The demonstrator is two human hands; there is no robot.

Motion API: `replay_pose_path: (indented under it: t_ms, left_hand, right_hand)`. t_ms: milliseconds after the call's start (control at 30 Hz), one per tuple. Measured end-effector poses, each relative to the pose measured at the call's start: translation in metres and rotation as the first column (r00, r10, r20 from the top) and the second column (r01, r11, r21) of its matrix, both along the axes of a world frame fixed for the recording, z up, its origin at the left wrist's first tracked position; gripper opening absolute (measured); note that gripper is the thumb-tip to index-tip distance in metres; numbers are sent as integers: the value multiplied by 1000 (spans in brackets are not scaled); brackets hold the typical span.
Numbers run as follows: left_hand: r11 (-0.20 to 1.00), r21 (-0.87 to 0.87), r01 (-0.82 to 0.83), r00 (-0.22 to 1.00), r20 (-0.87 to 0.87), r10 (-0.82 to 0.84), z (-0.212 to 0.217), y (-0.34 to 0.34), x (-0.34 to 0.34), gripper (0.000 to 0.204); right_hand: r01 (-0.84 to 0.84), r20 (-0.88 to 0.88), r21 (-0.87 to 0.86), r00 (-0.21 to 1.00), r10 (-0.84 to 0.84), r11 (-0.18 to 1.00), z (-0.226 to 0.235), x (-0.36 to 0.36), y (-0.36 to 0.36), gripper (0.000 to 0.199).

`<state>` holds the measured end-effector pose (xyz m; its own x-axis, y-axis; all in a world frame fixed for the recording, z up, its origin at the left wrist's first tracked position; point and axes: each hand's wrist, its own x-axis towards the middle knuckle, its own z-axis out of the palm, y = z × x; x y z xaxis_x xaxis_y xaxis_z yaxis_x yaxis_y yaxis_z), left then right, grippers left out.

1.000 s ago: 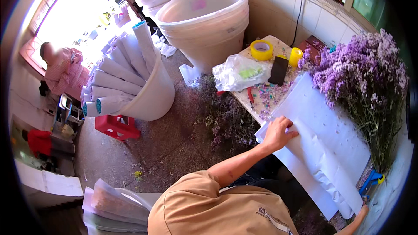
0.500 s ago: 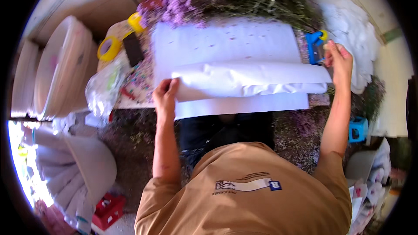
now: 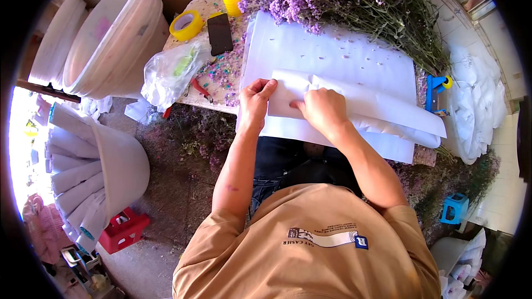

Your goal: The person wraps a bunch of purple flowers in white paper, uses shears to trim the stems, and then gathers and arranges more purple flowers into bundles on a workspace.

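Left hand: grip clamped on the left end of a rolled white paper wrapper. Right hand: fingers curled on the wrapper; grip closure cannot be told. The wrapper lies across a flat white paper sheet on the pale, petal-strewn bench. Beyond: a purple-flowered, green-stemmed bundle.
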<state>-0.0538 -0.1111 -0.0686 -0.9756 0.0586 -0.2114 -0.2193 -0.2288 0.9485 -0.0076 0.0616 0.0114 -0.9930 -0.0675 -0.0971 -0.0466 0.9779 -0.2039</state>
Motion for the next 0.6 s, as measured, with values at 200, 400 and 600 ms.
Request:
replay_pose_path:
  t_ms: [200, 400, 600]
  left_hand:
    - [1000, 15, 17, 1000, 3, -17, 2, 0, -1, 21]
    - [993, -97, 64, 997, -36, -67, 10, -5, -2, 29]
    - [881, -473, -22, 980, -187, -76, 38, 13, 10, 41]
  right_hand:
    - [-21, 77, -1, 997, 21, 1000, 53, -14, 11, 42]
    - [-146, -137, -24, 980, 142, 989, 19, -23, 19, 78]
    - [-164, 8, -49, 986, 165, 985, 0, -14, 26, 113]
